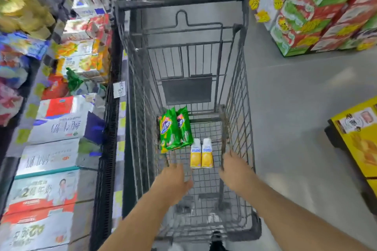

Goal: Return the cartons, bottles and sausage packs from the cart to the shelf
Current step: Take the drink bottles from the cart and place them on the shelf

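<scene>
Two green sausage packs [175, 129] lean against the left wall inside the grey wire cart [240, 79]. Just right of them, two yellow bottles [201, 154] with white caps lie side by side on the cart floor. My left hand [173, 181] reaches into the cart just below the green packs, fingers apart and holding nothing. My right hand [234, 171] is inside the cart near its right wall, to the right of the bottles, also holding nothing. Both hands are blurred. White and red milk cartons [53, 128] fill the shelf [106, 149] to the left of the cart.
Stacked red and green boxes [310, 16] with yellow price tags stand on the floor at the far right. A yellow box display [359, 138] sits at the right edge. Grey floor [285, 98] lies between these and the cart. My shoes show beneath the cart.
</scene>
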Motion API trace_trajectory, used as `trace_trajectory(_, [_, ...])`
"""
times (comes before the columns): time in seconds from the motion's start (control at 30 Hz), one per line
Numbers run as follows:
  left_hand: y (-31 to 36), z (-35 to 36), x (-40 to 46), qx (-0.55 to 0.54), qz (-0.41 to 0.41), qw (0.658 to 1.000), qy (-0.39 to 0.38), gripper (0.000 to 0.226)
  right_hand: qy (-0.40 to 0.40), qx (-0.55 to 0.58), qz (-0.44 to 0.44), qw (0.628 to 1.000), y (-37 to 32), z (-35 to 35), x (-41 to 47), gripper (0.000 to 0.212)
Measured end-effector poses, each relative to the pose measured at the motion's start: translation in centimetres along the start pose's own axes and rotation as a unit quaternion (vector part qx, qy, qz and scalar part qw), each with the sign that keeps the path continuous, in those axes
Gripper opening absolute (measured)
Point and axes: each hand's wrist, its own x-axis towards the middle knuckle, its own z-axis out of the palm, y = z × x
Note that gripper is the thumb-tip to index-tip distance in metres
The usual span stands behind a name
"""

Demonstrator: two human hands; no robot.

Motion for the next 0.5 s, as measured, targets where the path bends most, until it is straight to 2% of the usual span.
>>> trace_trajectory(0.1, [-0.5,2.7,5.3,-0.015,-0.008,0.999,-0.03,0.057,-0.019,0.056,0.036,0.998,0.4,3.5,5.1,0.017])
trace_trajectory(0.2, [-1.1,5.0,10.5,-0.022,-0.008,0.999,-0.046,0.053,-0.024,0.115,0.087,0.989,0.8,7.3,9.7,0.022])
trace_trajectory(0.37, [-1.5,8.7,18.5,-0.071,0.002,0.997,-0.006,0.056,0.01,0.206,0.165,0.965,1.3,12.9,16.9,0.034])
trace_trajectory(0.5, [-1.5,10.3,23.2,-0.146,-0.004,0.989,0.037,0.066,0.048,0.228,0.179,0.956,1.8,15.1,20.5,0.039])
